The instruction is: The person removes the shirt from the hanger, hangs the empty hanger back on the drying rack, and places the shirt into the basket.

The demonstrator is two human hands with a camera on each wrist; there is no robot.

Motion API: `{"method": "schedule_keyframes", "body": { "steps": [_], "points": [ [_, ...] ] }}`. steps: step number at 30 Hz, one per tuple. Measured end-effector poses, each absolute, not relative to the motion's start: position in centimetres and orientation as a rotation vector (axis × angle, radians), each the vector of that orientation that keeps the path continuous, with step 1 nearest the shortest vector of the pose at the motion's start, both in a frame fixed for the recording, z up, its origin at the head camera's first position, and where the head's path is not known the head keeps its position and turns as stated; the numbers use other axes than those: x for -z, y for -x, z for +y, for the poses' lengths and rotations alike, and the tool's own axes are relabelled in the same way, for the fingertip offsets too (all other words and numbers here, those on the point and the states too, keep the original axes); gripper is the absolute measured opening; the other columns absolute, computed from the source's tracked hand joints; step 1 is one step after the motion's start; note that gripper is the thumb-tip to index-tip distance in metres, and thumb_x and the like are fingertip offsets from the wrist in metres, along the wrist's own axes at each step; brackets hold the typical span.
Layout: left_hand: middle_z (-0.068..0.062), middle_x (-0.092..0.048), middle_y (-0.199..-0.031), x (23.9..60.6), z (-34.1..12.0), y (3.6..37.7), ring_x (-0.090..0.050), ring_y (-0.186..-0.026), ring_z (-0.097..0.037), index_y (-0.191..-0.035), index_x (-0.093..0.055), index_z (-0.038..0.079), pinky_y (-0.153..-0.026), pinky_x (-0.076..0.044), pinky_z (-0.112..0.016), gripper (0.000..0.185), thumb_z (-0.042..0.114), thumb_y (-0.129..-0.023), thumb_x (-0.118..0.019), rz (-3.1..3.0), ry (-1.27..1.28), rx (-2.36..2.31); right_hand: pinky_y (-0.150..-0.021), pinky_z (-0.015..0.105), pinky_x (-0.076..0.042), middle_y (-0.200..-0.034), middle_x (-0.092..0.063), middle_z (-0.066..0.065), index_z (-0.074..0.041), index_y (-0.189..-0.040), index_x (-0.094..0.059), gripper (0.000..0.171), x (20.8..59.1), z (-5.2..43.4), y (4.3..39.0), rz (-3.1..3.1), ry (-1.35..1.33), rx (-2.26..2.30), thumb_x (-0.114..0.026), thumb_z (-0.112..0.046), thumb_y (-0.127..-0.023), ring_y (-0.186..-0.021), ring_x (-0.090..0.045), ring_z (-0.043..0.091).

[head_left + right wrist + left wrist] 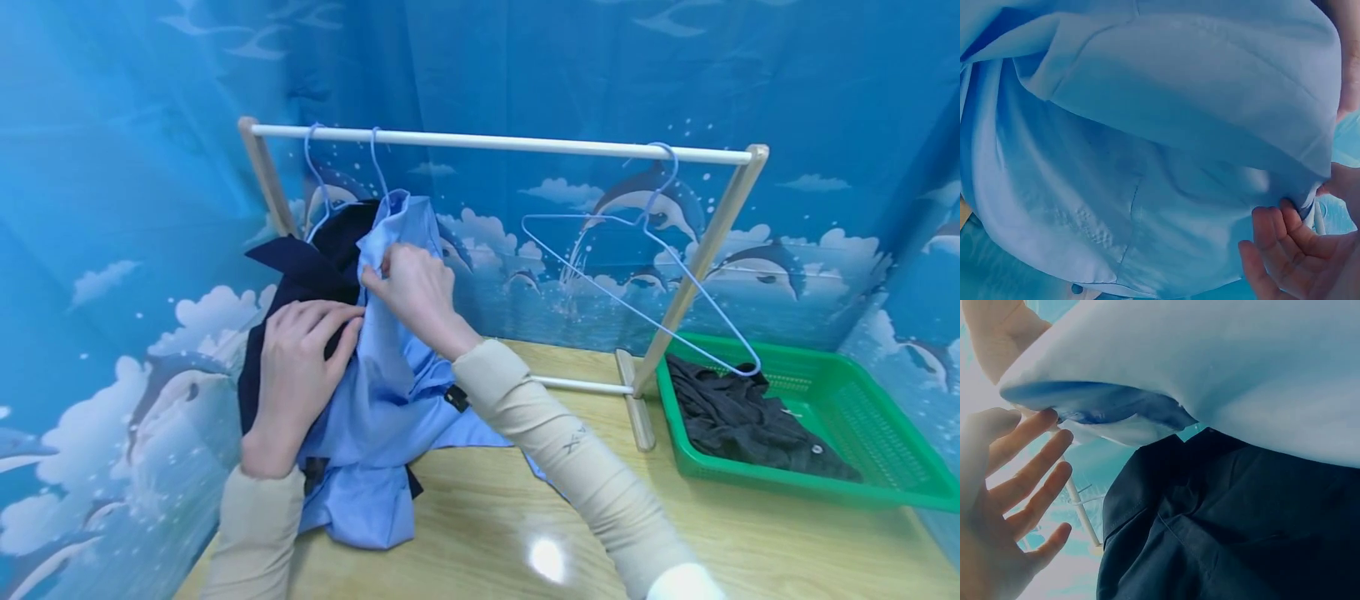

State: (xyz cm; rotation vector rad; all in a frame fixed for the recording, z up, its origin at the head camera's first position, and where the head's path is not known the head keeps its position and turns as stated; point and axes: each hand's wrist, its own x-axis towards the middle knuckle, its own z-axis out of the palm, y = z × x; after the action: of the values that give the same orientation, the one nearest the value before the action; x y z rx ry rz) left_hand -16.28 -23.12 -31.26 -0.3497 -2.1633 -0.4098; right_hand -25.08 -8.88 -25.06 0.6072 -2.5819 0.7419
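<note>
A light blue shirt [382, 392] hangs from a blue wire hanger on the left of a white rod [495, 143], its tail lying on the table. Behind it hangs a navy garment [300, 267]. My right hand [412, 287] pinches the blue shirt's front edge just under the collar. My left hand [300, 367] lies flat, fingers straight, where the blue shirt meets the navy cloth. In the left wrist view the left hand [1010, 487] is spread, fingertips touching the blue shirt [1241, 369] above the navy garment [1229, 525]. In the right wrist view the right hand's fingers [1285, 250] curl at the shirt [1147, 156] edge.
An empty blue wire hanger [577, 218] hangs on the rod's right end. A green basket [825, 492] with dark clothes [742, 417] stands at the right of the wooden table [487, 517]. The rack's wooden legs stand left and right. Blue dolphin curtains enclose the space.
</note>
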Motion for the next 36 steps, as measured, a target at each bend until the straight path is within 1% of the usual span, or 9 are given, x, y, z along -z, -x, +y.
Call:
{"method": "schedule_keyframes", "body": {
  "steps": [5, 9, 15, 17, 21, 25, 30, 36],
  "points": [
    [-0.015, -0.073, -0.103, 31.2, -23.1, 16.3, -0.062, -0.104, -0.035, -0.107, -0.077, 0.004, -0.101, -0.041, -0.056, 0.018, 0.017, -0.097, -0.070, -2.154, 0.339, 0.411, -0.046, 0.026, -0.034, -0.065, -0.049, -0.001, -0.017, -0.074, -0.055, 0.034, 25.3, -8.2, 25.4, -2.549, -0.596, -0.806, -0.061, -0.037, -0.100, -0.052, -0.048, 0.014],
    [-0.015, -0.073, -0.103, 31.2, -23.4, 16.3, -0.062, -0.104, -0.036, -0.106, -0.077, 0.004, -0.100, -0.042, -0.057, 0.016, 0.016, -0.097, -0.070, -2.131, 0.324, 0.415, -0.047, 0.027, -0.035, -0.070, -0.050, 0.000, -0.014, -0.078, -0.054, 0.029, 25.6, -7.4, 25.7, -2.482, -0.580, -0.826, -0.058, -0.032, -0.101, -0.054, -0.048, 0.015],
    [-0.018, -0.070, -0.115, 31.3, -24.0, 16.6, -0.057, -0.113, -0.040, -0.110, -0.075, 0.002, -0.098, -0.042, -0.060, 0.019, 0.015, -0.099, -0.067, -2.110, 0.230, 0.437, -0.051, 0.027, -0.037, -0.083, -0.051, 0.002, -0.011, -0.090, -0.054, 0.020, 25.4, -5.8, 26.0, -2.396, -0.553, -0.911, -0.055, -0.026, -0.103, -0.060, -0.048, 0.017],
    [-0.020, -0.068, -0.119, 31.4, -24.2, 16.7, -0.056, -0.116, -0.041, -0.112, -0.074, 0.001, -0.099, -0.041, -0.061, 0.020, 0.014, -0.099, -0.067, -2.112, 0.194, 0.448, -0.052, 0.027, -0.038, -0.087, -0.053, 0.003, -0.010, -0.093, -0.055, 0.019, 25.2, -5.2, 26.0, -2.384, -0.561, -0.923, -0.054, -0.025, -0.104, -0.062, -0.049, 0.018],
    [-0.021, -0.067, -0.120, 31.4, -24.6, 16.7, -0.055, -0.116, -0.043, -0.115, -0.072, 0.000, -0.099, -0.041, -0.062, 0.022, 0.013, -0.098, -0.067, -2.123, 0.162, 0.461, -0.053, 0.027, -0.040, -0.093, -0.056, 0.004, -0.008, -0.098, -0.056, 0.017, 24.6, -3.6, 25.5, -2.371, -0.599, -0.936, -0.052, -0.024, -0.104, -0.064, -0.050, 0.019],
    [-0.021, -0.068, -0.120, 31.5, -24.6, 16.8, -0.056, -0.116, -0.042, -0.115, -0.072, 0.000, -0.099, -0.041, -0.061, 0.021, 0.012, -0.099, -0.066, -2.134, 0.153, 0.468, -0.053, 0.030, -0.039, -0.092, -0.054, 0.005, -0.008, -0.098, -0.055, 0.015, 24.3, -2.0, 24.8, -2.345, -0.656, -0.936, -0.053, -0.021, -0.103, -0.063, -0.049, 0.020],
    [-0.020, -0.068, -0.118, 31.3, -24.4, 17.4, -0.055, -0.116, -0.041, -0.114, -0.072, 0.000, -0.106, -0.038, -0.061, 0.021, 0.012, -0.099, -0.066, -2.130, 0.167, 0.466, -0.054, 0.033, -0.040, -0.095, -0.056, 0.008, -0.006, -0.102, -0.056, 0.012, 24.6, -0.2, 24.3, -2.308, -0.745, -0.897, -0.053, -0.017, -0.103, -0.064, -0.048, 0.020],
    [-0.019, -0.068, -0.118, 30.9, -24.0, 18.2, -0.056, -0.115, -0.040, -0.114, -0.072, 0.000, -0.101, -0.041, -0.057, 0.021, 0.014, -0.099, -0.066, -2.112, 0.228, 0.465, -0.054, 0.034, -0.045, -0.097, -0.060, 0.011, -0.003, -0.105, -0.059, 0.010, 25.8, 2.4, 23.6, -2.233, -0.817, -0.886, -0.056, -0.012, -0.101, -0.067, -0.057, 0.023]
  ]
}}
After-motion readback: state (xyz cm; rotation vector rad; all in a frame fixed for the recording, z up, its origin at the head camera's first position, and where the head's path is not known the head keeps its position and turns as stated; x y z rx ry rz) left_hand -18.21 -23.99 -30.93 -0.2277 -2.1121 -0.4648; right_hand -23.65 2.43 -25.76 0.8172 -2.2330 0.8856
